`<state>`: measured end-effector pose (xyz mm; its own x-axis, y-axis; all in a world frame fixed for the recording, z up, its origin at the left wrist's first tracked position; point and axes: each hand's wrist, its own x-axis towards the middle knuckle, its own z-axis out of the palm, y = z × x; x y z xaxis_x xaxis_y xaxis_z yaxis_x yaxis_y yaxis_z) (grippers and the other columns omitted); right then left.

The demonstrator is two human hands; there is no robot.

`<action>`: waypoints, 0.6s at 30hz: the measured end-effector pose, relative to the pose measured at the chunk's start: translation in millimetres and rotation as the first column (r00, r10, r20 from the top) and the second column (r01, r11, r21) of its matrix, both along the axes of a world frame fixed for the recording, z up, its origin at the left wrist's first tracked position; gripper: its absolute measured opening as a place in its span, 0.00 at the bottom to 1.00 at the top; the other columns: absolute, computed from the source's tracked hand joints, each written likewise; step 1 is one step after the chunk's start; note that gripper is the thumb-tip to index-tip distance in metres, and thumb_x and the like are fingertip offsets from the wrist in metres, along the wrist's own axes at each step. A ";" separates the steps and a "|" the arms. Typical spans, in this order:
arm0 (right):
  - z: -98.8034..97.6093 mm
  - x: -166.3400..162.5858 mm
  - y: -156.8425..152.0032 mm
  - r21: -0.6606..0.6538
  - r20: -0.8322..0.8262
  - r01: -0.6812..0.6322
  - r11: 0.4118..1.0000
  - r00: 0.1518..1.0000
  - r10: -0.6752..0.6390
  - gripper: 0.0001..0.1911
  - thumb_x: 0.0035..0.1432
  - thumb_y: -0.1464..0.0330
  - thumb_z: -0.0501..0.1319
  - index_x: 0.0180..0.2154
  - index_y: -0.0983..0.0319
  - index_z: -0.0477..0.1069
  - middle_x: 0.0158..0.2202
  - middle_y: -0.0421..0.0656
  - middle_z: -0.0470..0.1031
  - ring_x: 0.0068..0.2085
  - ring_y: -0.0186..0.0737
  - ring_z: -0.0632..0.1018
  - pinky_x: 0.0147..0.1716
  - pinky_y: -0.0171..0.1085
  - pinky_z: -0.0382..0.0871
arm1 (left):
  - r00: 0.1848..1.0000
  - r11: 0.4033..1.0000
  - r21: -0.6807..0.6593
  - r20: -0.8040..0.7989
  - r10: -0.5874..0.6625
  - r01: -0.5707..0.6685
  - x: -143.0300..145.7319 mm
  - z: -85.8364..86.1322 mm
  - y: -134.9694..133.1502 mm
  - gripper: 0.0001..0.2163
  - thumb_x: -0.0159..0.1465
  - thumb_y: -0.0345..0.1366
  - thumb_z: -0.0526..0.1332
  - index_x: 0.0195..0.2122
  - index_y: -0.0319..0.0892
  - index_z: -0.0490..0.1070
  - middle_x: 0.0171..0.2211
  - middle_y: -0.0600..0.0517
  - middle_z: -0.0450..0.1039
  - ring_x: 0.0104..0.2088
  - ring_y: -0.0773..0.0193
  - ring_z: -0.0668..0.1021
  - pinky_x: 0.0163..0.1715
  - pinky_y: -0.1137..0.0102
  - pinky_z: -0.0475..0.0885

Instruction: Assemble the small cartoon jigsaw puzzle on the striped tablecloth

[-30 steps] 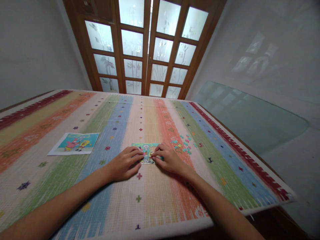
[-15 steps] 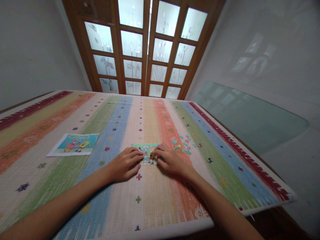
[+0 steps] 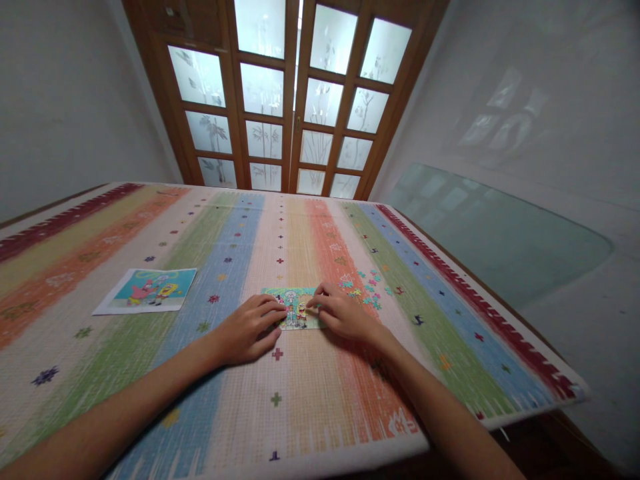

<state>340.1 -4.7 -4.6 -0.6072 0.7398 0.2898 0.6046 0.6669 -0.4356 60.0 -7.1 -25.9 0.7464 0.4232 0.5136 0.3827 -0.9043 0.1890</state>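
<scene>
A small, partly assembled jigsaw puzzle [image 3: 295,317] with cartoon figures lies flat in front of me. Over its left edge rests my left hand [image 3: 255,327], fingers laid out and touching the board, thumb apart below. My right hand [image 3: 340,313] is bent over the right part of the puzzle. Its thumb and fingertips come together above a yellow cartoon figure; whatever they hold, if anything, is too small to make out. Both hands cover parts of the puzzle. Loose jigsaw pieces [image 3: 371,288] lie scattered just beyond my right hand.
To the left lies a printed cartoon picture [image 3: 156,291] on white paper. A striped tablecloth [image 3: 310,387] covers the table. Beyond the far edge stand wooden doors with frosted panes [image 3: 265,90]. A pale glass panel [image 3: 500,227] leans by the right wall.
My right hand has shifted slightly right and its fingertips have drawn back, uncovering more of the yellow figure. My left hand stays in place.
</scene>
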 end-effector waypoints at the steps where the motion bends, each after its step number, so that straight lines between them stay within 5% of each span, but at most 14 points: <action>1: 1.7 6.8 4.3 0.014 0.001 0.036 0.999 0.999 -0.036 0.14 0.63 0.77 0.56 0.44 0.62 0.78 0.41 0.47 0.72 0.44 0.42 0.74 0.46 0.41 0.69 | 1.000 1.000 -0.007 0.000 0.001 -0.001 0.2 0.3 -0.1 0.13 0.69 0.32 0.57 0.54 0.41 0.72 0.50 0.44 0.78 0.52 0.51 0.75 0.53 0.52 0.73; 5: 9.7 47.8 21.5 0.084 0.041 0.180 0.980 0.982 -0.184 0.08 0.64 0.72 0.60 0.41 0.62 0.78 0.40 0.48 0.74 0.43 0.45 0.74 0.45 0.42 0.68 | 1.000 1.000 -0.022 0.011 0.002 -0.002 1.9 1.8 -0.8 0.13 0.68 0.31 0.58 0.53 0.42 0.72 0.49 0.45 0.78 0.51 0.51 0.75 0.53 0.52 0.73; 10: 14.2 94.1 28.7 0.007 0.252 0.304 0.953 0.921 -0.296 0.09 0.63 0.72 0.61 0.42 0.61 0.80 0.39 0.48 0.75 0.41 0.44 0.76 0.44 0.39 0.67 | 0.999 1.000 -0.025 0.033 0.005 -0.004 5.6 4.6 -2.1 0.11 0.68 0.31 0.57 0.51 0.42 0.72 0.47 0.45 0.78 0.49 0.52 0.75 0.51 0.53 0.73; 18: 9.3 103.0 30.1 -0.052 0.303 0.358 0.932 0.895 -0.326 0.09 0.61 0.74 0.64 0.40 0.60 0.81 0.39 0.47 0.75 0.40 0.43 0.77 0.41 0.37 0.67 | 0.999 0.999 -0.029 0.036 0.029 -0.028 10.8 7.6 -4.5 0.09 0.69 0.32 0.57 0.48 0.42 0.72 0.45 0.46 0.78 0.47 0.53 0.75 0.49 0.55 0.73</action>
